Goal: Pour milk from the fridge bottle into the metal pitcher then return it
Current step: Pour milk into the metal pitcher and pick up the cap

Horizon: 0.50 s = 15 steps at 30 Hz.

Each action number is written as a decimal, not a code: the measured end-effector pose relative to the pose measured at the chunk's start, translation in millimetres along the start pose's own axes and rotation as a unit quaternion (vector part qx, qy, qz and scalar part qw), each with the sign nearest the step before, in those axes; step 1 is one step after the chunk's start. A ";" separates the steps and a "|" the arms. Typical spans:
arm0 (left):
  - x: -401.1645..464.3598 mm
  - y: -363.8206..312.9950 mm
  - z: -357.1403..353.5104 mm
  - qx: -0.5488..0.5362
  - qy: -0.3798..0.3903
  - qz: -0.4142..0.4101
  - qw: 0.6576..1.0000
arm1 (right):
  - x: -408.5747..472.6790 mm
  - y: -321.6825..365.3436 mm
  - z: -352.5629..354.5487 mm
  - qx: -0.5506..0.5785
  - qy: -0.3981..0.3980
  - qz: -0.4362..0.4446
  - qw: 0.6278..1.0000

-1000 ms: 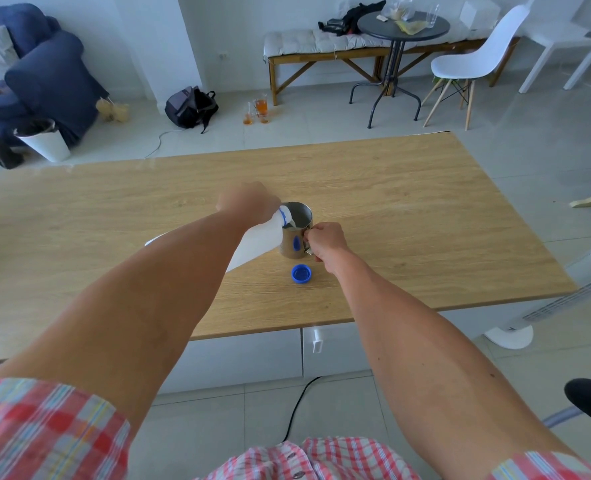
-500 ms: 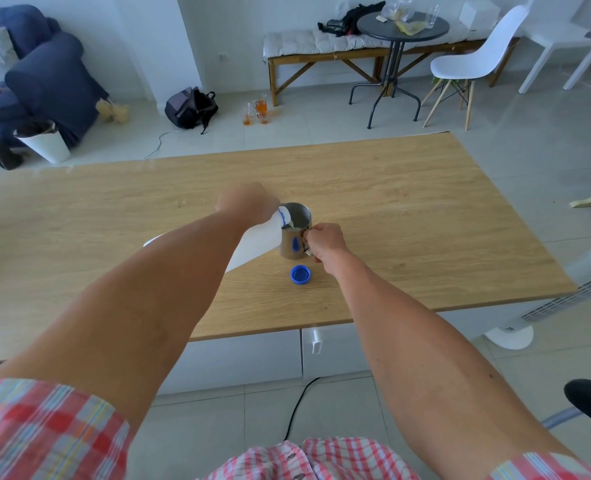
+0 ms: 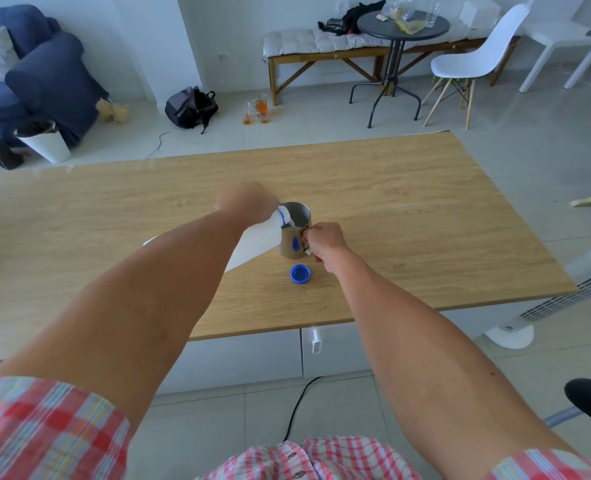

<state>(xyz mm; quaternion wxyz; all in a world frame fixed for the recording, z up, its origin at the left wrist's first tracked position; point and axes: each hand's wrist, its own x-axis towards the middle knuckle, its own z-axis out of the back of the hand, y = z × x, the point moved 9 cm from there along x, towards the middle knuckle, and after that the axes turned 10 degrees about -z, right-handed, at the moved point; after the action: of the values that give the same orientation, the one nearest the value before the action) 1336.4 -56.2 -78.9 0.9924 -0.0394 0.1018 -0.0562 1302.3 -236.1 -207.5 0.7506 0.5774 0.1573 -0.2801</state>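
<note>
Left hand (image 3: pixel 247 202) is gripping the white milk bottle (image 3: pixel 256 242) near its neck, tipping it steeply so the mouth is sitting over the rim of the metal pitcher (image 3: pixel 296 230). The forearm is hiding most of the bottle body; only the lower flank and the blue-ringed neck are showing. Milk is visible at the spout and pooling inside the pitcher.

Right hand (image 3: pixel 325 242) is clenching around the pitcher's handle, fingers curled tight, on the pitcher's right side. The pitcher is standing upright on the desk (image 3: pixel 408 209), roughly mid-width and closer to the near edge than the far edge. A blue reflection is showing on its steel wall.

The blue cap (image 3: pixel 300 274) is lying open side up on the desk, just beside the pitcher's base on the near side, not touching it, and next to the right wrist.

Both sleeves are red plaid, rolled above the elbow.

Beyond the far edge: blue armchair (image 3: pixel 34 74), white bin (image 3: pixel 45 142), black backpack (image 3: pixel 190 107), round dark table (image 3: pixel 403 24), white chair (image 3: pixel 477 57). A black cable (image 3: pixel 297 407) is running across the floor below the near edge.
</note>
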 end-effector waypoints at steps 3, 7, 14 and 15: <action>0.2 0.2 -0.8 -0.004 0.002 0.001 1.000 | 0.5 -0.2 -1.2 0.000 0.004 -0.001 1.000; 0.0 0.4 -1.2 -0.006 0.002 0.002 1.000 | 0.4 -0.3 -2.1 0.000 0.006 0.000 1.000; 0.3 -0.1 -1.5 -0.004 0.002 0.000 1.000 | -0.1 0.4 -0.9 -0.004 0.007 -0.004 1.000; 0.4 -0.1 -1.5 -0.003 0.002 -0.001 1.000 | -0.1 0.6 -0.8 -0.004 0.007 -0.004 1.000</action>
<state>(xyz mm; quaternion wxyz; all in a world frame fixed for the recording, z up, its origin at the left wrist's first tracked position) 1336.5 -56.4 -80.4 0.9920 -0.0421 0.1043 -0.0566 1302.6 -235.2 -207.2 0.7508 0.5757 0.1657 -0.2783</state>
